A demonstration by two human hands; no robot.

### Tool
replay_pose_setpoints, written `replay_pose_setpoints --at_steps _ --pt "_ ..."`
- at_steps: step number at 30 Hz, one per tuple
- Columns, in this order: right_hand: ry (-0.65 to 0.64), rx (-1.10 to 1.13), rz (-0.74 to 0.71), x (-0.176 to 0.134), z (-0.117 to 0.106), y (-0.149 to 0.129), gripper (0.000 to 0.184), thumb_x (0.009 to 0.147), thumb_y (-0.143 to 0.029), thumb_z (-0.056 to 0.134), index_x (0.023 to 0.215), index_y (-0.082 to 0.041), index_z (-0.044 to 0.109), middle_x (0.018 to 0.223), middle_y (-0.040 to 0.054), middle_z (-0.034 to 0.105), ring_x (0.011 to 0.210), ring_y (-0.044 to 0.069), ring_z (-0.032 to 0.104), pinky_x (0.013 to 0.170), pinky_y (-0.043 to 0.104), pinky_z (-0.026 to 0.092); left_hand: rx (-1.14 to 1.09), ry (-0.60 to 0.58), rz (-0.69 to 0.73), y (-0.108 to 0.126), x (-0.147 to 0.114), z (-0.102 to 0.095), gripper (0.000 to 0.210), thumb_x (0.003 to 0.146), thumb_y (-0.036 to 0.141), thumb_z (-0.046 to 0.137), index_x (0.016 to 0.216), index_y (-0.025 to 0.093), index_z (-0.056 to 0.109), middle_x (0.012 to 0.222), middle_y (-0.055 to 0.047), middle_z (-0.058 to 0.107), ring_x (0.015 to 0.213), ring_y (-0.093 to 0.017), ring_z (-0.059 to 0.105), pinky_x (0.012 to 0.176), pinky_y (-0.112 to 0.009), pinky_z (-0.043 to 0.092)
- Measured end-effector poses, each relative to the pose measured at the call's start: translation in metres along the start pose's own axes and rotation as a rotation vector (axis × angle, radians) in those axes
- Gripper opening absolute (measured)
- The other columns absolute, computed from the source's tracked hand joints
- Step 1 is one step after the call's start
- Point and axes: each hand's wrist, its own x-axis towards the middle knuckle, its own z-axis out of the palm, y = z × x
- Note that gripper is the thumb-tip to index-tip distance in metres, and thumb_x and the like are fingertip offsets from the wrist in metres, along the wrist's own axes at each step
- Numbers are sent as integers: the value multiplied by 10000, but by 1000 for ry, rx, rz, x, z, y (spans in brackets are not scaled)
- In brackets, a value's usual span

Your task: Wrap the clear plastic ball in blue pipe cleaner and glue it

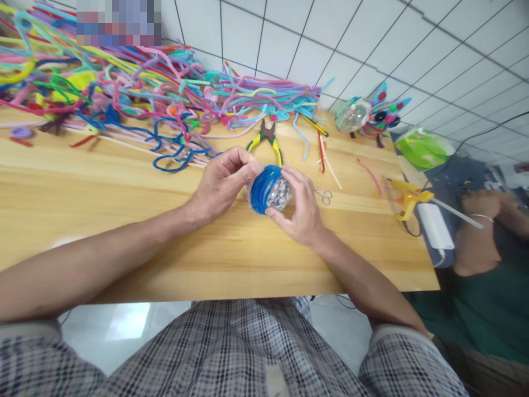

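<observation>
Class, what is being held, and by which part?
A blue-wrapped ball: the right hand grips its right side; the left hand is at its upper left edge.

At the right edge of the table (pixel 380 259), a yellow glue gun (pixel 410 199) is being seen beside a white box (pixel 435 226), below a green packet (pixel 426 148), while at upper right a colourful toy animal (pixel 374 116) is being backed by white wall tiles (pixel 372 38).

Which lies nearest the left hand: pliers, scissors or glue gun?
The pliers with yellow-and-green handles, just beyond the left hand; the scissors lie past the right hand, the glue gun farther right.
</observation>
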Motion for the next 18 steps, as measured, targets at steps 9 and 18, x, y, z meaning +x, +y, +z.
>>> replay_pose_setpoints --at_steps 9,18 --pt "11 18 9 1 2 -5 874 1020 -438 747 1764 -295 310 1684 186 577 1586 407 557 1316 702 483 304 -63 211 17 -14 6 478 1035 691 737 801 278 793 836 -37 733 862 -240 663 987 -508 551" --pt "-25 23 46 0 3 -4 854 1007 -434 735 1742 -293 323 1702 191 569 1604 426 538 1309 738 471 472 -142 282 1 -23 2 455 1048 635 692 1383 335 765 1438 -106 718 1392 -359 606 1301 -627 424"
